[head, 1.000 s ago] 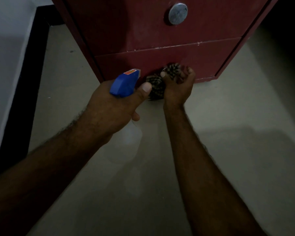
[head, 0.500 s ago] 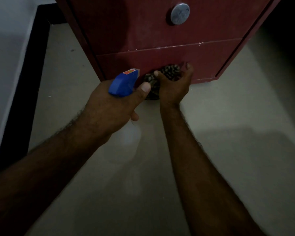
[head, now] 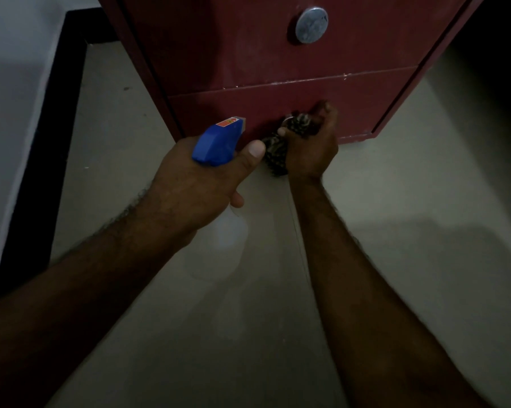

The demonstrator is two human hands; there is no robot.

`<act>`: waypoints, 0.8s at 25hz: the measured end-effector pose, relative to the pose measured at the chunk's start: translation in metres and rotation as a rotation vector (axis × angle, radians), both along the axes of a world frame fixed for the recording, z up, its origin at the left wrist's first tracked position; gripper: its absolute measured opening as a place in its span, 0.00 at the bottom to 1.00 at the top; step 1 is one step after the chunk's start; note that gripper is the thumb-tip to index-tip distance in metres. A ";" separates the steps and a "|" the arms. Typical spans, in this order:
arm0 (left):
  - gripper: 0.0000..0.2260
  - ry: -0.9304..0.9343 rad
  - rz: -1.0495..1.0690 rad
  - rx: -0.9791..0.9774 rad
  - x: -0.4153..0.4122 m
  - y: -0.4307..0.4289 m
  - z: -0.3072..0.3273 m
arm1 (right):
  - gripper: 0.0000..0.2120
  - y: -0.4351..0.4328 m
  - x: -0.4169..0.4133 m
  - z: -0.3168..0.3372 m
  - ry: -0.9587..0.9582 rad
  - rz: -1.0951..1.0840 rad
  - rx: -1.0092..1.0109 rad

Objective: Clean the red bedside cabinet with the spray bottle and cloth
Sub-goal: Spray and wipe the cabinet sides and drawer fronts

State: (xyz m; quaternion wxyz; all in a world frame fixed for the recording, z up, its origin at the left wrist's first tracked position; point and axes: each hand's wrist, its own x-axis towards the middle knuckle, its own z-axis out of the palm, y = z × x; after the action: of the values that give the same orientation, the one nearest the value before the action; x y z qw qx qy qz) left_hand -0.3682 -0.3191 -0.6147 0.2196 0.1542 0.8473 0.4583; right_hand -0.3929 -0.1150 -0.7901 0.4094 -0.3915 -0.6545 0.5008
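The red bedside cabinet (head: 248, 60) fills the top of the view, with a round metal knob (head: 311, 25) on its upper drawer. My left hand (head: 195, 189) grips a spray bottle by its blue trigger head (head: 217, 142); the clear bottle body (head: 227, 234) hangs below the hand, nozzle aimed at the cabinet's lower drawer. My right hand (head: 310, 148) clutches a bunched dark patterned cloth (head: 277, 151) and presses it against the bottom edge of the lower drawer front (head: 366, 95).
Pale tiled floor (head: 395, 201) spreads in front of and right of the cabinet. A black skirting strip (head: 45, 148) and white wall (head: 9, 83) run along the left. The room is dim.
My right hand with the cloth has shifted slightly along the lower drawer's bottom edge and turned, fingers now higher on the panel. The left hand with the bottle has stayed in place.
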 end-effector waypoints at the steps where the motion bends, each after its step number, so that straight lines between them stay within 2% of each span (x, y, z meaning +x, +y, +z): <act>1: 0.10 -0.001 -0.001 -0.001 0.001 0.001 0.000 | 0.36 0.004 0.002 -0.001 -0.022 0.027 0.045; 4: 0.12 0.006 -0.003 0.002 0.002 0.001 0.002 | 0.31 0.015 0.011 0.001 -0.042 0.056 0.135; 6: 0.12 0.022 -0.004 -0.006 0.003 0.001 0.003 | 0.30 0.014 0.017 0.003 0.010 -0.031 0.079; 8: 0.13 0.043 -0.004 -0.012 0.003 0.000 0.004 | 0.35 0.012 0.026 0.007 0.107 -0.170 -0.126; 10: 0.15 0.059 -0.020 0.001 0.004 0.000 0.007 | 0.39 0.011 0.036 0.016 0.269 -0.141 -0.401; 12: 0.16 0.079 -0.029 0.013 0.004 0.001 0.010 | 0.38 0.008 0.044 0.026 0.400 -0.071 -0.541; 15: 0.17 0.115 -0.027 0.073 0.003 0.006 0.019 | 0.36 0.001 0.051 0.040 0.503 -0.043 -0.606; 18: 0.09 0.108 -0.041 0.170 0.004 0.012 0.032 | 0.37 0.003 0.057 0.056 0.538 -0.037 -0.615; 20: 0.08 0.104 -0.043 0.188 0.004 0.017 0.038 | 0.37 0.006 0.060 0.069 0.554 -0.031 -0.590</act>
State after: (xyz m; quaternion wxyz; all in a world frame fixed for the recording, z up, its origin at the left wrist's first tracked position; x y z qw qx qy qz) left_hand -0.3646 -0.3026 -0.5765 0.1695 0.2157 0.8073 0.5224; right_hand -0.3330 -0.1092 -0.7215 0.4478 -0.3521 -0.3414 0.7476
